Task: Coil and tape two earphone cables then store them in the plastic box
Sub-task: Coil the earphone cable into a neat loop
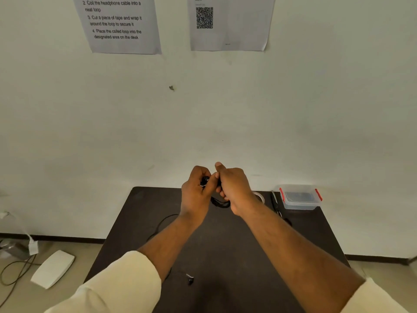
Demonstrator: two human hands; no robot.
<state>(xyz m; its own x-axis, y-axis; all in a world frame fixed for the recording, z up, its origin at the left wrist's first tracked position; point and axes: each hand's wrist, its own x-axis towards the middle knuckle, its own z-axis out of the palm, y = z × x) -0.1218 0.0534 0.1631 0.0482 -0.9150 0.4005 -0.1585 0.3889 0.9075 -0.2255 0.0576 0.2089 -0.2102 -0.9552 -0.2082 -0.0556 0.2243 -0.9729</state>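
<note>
Left hand [196, 190] and right hand [233, 188] together, both pinching thin black earphone cable [220, 203] above worktop's far edge, apparently winding coil.

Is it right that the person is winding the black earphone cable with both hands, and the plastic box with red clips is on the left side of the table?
Not quite. Both hands, left hand and right hand, do hold the black earphone cable, but the head view shows the plastic box with red clips at the table's far right corner, not its left side.
</note>
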